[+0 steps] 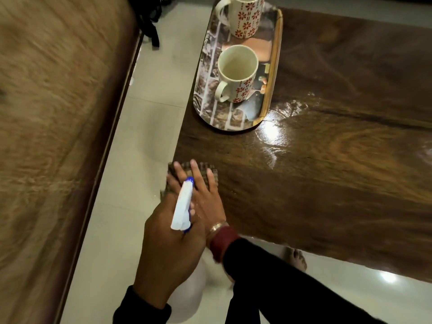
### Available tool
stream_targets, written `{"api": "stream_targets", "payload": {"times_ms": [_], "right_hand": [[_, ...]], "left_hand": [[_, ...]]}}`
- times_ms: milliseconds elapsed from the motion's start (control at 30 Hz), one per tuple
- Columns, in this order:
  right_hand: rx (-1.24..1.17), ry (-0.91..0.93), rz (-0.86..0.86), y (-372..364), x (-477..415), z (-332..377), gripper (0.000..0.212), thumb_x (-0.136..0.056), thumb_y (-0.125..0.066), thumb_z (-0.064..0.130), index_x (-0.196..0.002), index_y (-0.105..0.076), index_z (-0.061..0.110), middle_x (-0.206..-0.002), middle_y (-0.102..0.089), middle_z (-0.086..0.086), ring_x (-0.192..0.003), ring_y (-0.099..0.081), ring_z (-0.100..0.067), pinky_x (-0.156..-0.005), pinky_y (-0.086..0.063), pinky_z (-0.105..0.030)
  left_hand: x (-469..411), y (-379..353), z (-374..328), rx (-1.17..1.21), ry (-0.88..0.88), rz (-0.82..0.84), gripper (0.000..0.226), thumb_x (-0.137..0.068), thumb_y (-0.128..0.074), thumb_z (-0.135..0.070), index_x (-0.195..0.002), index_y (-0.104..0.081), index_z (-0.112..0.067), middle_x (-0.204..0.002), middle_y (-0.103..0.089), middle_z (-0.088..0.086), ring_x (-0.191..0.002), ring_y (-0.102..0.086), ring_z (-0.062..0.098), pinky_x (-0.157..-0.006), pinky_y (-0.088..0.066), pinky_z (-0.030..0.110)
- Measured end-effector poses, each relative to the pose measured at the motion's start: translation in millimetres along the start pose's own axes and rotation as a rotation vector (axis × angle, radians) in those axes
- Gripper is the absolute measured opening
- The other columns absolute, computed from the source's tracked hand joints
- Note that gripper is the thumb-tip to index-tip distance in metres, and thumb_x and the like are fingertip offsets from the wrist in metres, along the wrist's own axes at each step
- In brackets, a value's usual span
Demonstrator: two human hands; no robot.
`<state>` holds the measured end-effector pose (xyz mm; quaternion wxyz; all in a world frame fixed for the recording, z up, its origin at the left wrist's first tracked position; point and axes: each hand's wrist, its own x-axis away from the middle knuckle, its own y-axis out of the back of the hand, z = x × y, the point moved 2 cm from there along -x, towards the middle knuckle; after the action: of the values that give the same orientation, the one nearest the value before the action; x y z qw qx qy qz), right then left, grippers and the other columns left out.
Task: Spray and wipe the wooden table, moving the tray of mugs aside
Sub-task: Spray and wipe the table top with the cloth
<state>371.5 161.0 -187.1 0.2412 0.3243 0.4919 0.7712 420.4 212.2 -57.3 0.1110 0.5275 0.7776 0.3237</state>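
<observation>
The dark wooden table (327,174) fills the right side, with a wet sheen (275,132) near the tray. A patterned oval tray (268,90) lies at the table's far left edge. It carries two cream mugs with red flowers, one nearer (236,76) and one farther (245,17). My right hand (205,195) presses flat, fingers spread, on a dark checked cloth (203,167) at the table's near left corner. My left hand (168,249) grips a white spray bottle with a blue nozzle (182,206), held just over my right hand. The bottle's body (191,288) hangs below my palm.
A brown upholstered seat (46,136) runs along the left, with a strip of pale tiled floor (145,136) between it and the table. Something black (149,22) hangs at the top. A bare foot (298,258) shows by the table's near edge.
</observation>
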Motion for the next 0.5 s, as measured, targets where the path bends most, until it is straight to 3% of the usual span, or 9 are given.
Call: {"api": "stream_targets", "payload": {"times_ms": [33, 100, 133, 200, 300, 367, 433, 500], "right_hand": [[0.0, 0.001, -0.019, -3, 19, -8, 0.063, -0.104, -0.033, 0.04, -0.166, -0.024, 0.031, -0.177, -0.007, 0.0, -0.162, -0.006, -0.036, -0.126, -0.008, -0.062], [-0.033, -0.084, -0.071, -2, 55, -37, 0.076, -0.091, -0.053, 0.044, -0.163, -0.033, 0.029, -0.175, -0.017, -0.001, -0.162, -0.014, -0.034, -0.125, -0.021, -0.066], [-0.03, -0.148, -0.085, 0, 70, -58, 0.091, -0.08, -0.063, 0.043, -0.164, -0.031, 0.029, -0.176, -0.017, 0.0, -0.162, -0.014, -0.034, -0.124, -0.022, -0.066], [-0.008, -0.29, -0.131, 11, 88, -105, 0.104, -0.068, -0.065, 0.042, -0.165, -0.029, 0.027, -0.176, -0.015, -0.001, -0.162, -0.013, -0.035, -0.122, -0.021, -0.069], [-0.039, -0.459, -0.161, 29, 84, -150, 0.101, -0.071, -0.06, 0.041, -0.165, -0.028, 0.024, -0.176, -0.014, -0.003, -0.162, -0.012, -0.037, -0.123, -0.016, -0.069], [-0.015, -0.473, -0.153, 28, 78, -153, 0.099, -0.075, -0.058, 0.045, -0.166, -0.024, 0.024, -0.176, -0.012, -0.003, -0.162, -0.01, -0.038, -0.123, -0.014, -0.069], [0.002, -0.47, -0.181, 22, 79, -152, 0.094, -0.082, -0.055, 0.052, -0.166, -0.023, 0.024, -0.176, -0.011, -0.003, -0.162, -0.009, -0.038, -0.124, -0.014, -0.07], [0.0, -0.482, -0.235, 17, 81, -153, 0.086, -0.091, -0.049, 0.062, -0.166, -0.025, 0.026, -0.176, -0.012, -0.001, -0.162, -0.009, -0.036, -0.125, -0.012, -0.068]], "left_hand": [[2, -2, -1, -0.002, 0.0, -0.007, 0.033, -0.082, -0.077, -0.004, -0.096, -0.062, -0.029, -0.078, -0.053, -0.025, -0.081, -0.059, -0.02, -0.071, -0.052, 0.006], [6, -9, -5, 0.023, -0.017, -0.041, 0.041, -0.074, -0.077, -0.009, -0.081, -0.049, -0.039, -0.07, -0.05, -0.024, -0.08, -0.058, -0.024, -0.065, -0.043, -0.005], [6, -13, -6, 0.033, -0.025, -0.036, 0.044, -0.071, -0.075, -0.01, -0.078, -0.045, -0.041, -0.065, -0.052, -0.021, -0.08, -0.058, -0.022, -0.062, -0.039, -0.008], [4, -21, -9, 0.04, -0.07, -0.03, 0.05, -0.07, -0.077, -0.004, -0.082, -0.048, -0.043, -0.069, -0.058, -0.025, -0.082, -0.059, -0.02, -0.061, -0.037, -0.009], [-12, -25, -19, 0.072, -0.208, -0.046, 0.069, -0.066, -0.073, -0.006, -0.101, -0.048, -0.06, -0.088, -0.056, -0.039, -0.084, -0.058, -0.017, -0.07, -0.039, -0.007], [-25, -30, -26, 0.061, -0.364, -0.132, 0.07, -0.065, -0.071, -0.003, -0.11, -0.044, -0.049, -0.106, -0.05, -0.05, -0.094, -0.054, -0.024, -0.084, -0.037, -0.007], [-39, -37, -31, 0.045, -0.481, -0.241, 0.073, -0.064, -0.069, 0.001, -0.117, -0.039, -0.038, -0.111, -0.045, -0.046, -0.098, -0.05, -0.022, -0.091, -0.034, -0.007], [-51, -44, -30, 0.046, -0.509, -0.305, 0.077, -0.064, -0.07, 0.005, -0.119, -0.038, -0.038, -0.111, -0.045, -0.031, -0.097, -0.048, -0.011, -0.093, -0.033, -0.006]]}}
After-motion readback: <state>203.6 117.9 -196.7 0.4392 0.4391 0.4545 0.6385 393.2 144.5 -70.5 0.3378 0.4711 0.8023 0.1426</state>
